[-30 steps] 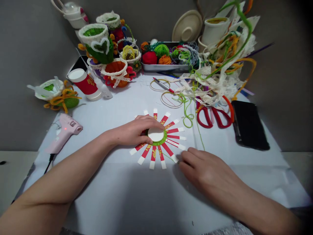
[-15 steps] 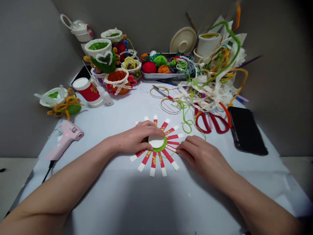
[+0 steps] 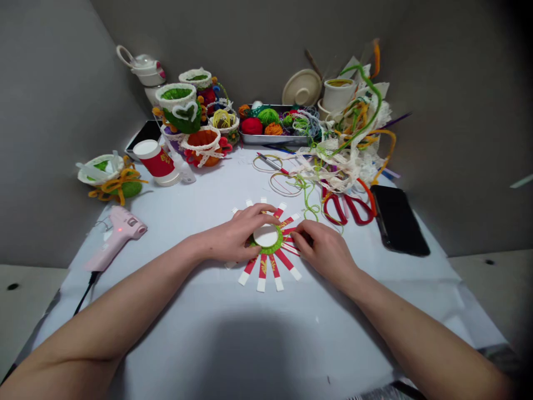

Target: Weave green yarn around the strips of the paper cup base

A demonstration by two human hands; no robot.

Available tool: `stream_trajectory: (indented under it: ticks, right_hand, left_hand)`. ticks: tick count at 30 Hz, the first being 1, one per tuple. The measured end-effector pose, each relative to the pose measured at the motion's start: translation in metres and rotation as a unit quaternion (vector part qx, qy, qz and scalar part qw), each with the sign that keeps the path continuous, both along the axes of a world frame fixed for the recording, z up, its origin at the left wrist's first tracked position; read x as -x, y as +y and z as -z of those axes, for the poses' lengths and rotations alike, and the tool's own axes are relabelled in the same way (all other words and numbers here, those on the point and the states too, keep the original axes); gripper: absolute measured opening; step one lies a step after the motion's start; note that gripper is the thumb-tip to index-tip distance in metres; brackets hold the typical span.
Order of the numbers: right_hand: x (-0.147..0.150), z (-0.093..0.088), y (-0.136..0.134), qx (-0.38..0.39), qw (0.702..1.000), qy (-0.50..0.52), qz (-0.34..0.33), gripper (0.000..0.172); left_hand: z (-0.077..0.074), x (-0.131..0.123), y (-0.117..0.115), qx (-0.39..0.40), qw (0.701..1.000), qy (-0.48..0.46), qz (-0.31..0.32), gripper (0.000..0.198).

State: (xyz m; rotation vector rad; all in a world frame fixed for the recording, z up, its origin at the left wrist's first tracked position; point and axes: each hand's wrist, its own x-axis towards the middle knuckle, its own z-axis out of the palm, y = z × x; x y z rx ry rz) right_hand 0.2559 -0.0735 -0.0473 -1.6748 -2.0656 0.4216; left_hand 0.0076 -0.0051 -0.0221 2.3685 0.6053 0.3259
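Observation:
A paper cup cut into a flat sunburst of red-and-white strips with gold print [image 3: 270,266] lies on the white table covering. Its round white base [image 3: 265,235] sits at the centre, ringed by green yarn [image 3: 270,248]. My left hand [image 3: 237,236] grips the left side of the cup, with fingers spread over the strips and reaching the base. My right hand [image 3: 320,244] comes in from the right, with its fingertips pinching the strips beside the green ring. The left strips are hidden under my left hand.
A pink glue gun [image 3: 119,229] lies to the left. Red-handled scissors [image 3: 347,208] and a black phone [image 3: 400,219] lie to the right, below a tangle of lace and pipe cleaners [image 3: 350,164]. A metal tray of yarn balls [image 3: 270,140] and yarn-trimmed cups [image 3: 179,105] stand behind.
My right hand has moved left from the lower right of the sunburst onto the strips beside the green ring. My left hand stays on the cup. The view has tilted up, so everything looks smaller.

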Motion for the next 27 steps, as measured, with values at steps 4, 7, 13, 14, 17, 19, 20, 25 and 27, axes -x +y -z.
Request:
stream_trajectory:
  ticks: [4, 7, 13, 14, 17, 19, 20, 25, 27]
  right_hand:
    - [0.000, -0.001, 0.001, 0.006, 1.000, 0.003, 0.005, 0.021]
    - [-0.004, 0.000, 0.001, -0.009, 1.000, 0.015, -0.020, 0.018]
    - [-0.015, -0.009, -0.006, -0.064, 0.988, 0.068, -0.123, 0.016]
    - [-0.016, -0.011, -0.008, -0.059, 0.987, 0.065, -0.137, 0.017]
    - [-0.018, -0.019, -0.015, -0.028, 0.980, 0.035, -0.194, 0.020]
    - [-0.019, -0.023, -0.021, -0.007, 0.972, 0.011, -0.234, 0.023]
    - [-0.019, -0.025, -0.023, 0.001, 0.968, 0.001, -0.250, 0.025]
    - [-0.021, -0.032, -0.036, 0.024, 0.960, -0.046, -0.275, 0.029]
    - [-0.020, -0.034, -0.041, 0.026, 0.959, -0.061, -0.275, 0.030]
  left_hand:
    - [0.002, -0.009, -0.010, -0.011, 0.997, 0.023, -0.067, 0.059]
    - [0.004, -0.012, -0.009, -0.008, 0.995, 0.035, -0.098, 0.063]
    - [0.003, -0.003, 0.005, 0.020, 0.997, 0.037, -0.062, 0.081]
    - [0.003, -0.001, 0.006, 0.026, 0.998, 0.039, -0.052, 0.080]
    - [0.005, 0.003, 0.010, 0.037, 0.998, 0.046, -0.031, 0.075]
    - [0.006, 0.005, 0.011, 0.037, 0.998, 0.045, -0.030, 0.072]
    - [0.007, 0.005, 0.011, 0.036, 0.998, 0.045, -0.031, 0.071]
    - [0.004, 0.005, 0.012, 0.039, 0.997, 0.056, -0.029, 0.063]
    - [0.003, 0.005, 0.012, 0.039, 0.997, 0.057, -0.030, 0.063]
